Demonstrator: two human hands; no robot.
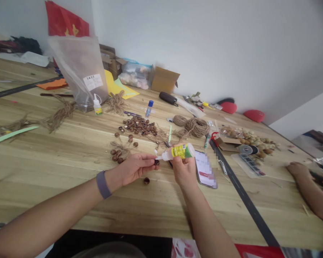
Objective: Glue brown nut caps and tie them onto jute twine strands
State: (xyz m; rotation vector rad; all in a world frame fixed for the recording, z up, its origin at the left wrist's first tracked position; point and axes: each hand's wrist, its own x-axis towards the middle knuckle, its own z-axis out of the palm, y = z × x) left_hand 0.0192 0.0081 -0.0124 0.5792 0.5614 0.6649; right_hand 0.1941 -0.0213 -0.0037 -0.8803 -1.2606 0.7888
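My left hand [136, 167] pinches a small dark brown acorn cap [156, 162] at its fingertips, just above the wooden table [70, 150]. My right hand [183, 169] grips a small glue bottle [179, 151] with a yellow-green label, held sideways with its white nozzle pointing left at the cap. Another loose cap [146, 181] lies on the table just below my left hand. A few caps tied with twine [120, 152] lie left of the fingers. A pile of several caps [138, 126] sits farther back.
A phone [206, 170] lies right of my right hand beside a black strip [244, 199]. Twine balls [195, 126], a second glue bottle [97, 106], a large plastic bag [79, 68] and a cardboard box [164, 79] stand behind. Another person's hand [297, 169] rests at the right.
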